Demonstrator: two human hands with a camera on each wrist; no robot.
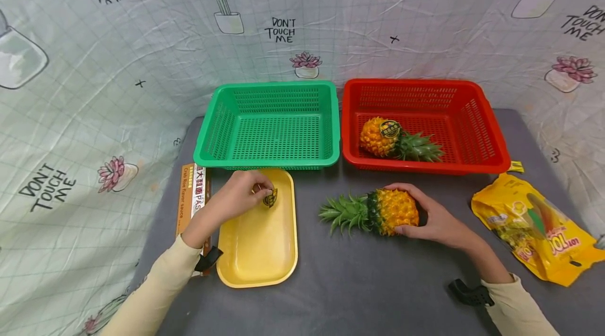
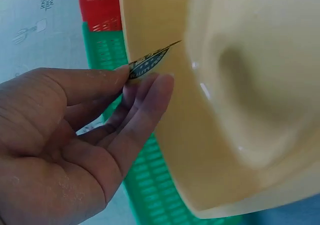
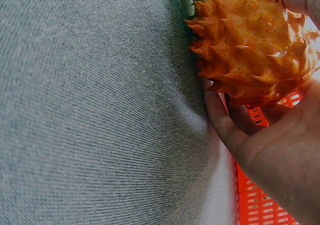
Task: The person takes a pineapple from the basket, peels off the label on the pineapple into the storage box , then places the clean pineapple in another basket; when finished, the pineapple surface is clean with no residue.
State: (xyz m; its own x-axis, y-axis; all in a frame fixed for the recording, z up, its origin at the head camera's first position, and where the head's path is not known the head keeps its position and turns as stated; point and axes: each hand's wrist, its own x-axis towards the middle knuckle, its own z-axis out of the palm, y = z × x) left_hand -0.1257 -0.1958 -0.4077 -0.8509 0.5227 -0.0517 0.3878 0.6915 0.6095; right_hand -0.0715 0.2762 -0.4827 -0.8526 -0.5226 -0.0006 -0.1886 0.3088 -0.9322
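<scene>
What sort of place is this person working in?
Perhaps a makeshift tabletop booth, though I can't be sure: wrinkled cactus-print cloth screens three sides of a grey tabletop holding plastic baskets, one green, one red.

right grip [image 3: 280, 150] holds orange pineapple [image 3: 250, 45] | grey surface [image 3: 100, 105] beside | red basket [image 3: 255, 205] behind

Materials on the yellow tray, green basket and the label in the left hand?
Label: thin printed paper or plastic film, can't tell which; edge-on it looks sheet-thin.
Yellow tray: probably smooth, glossy plastic, judging by the sharp highlights.
Green basket: likely molded plastic, slightly shiny, with regular perforations.
</scene>
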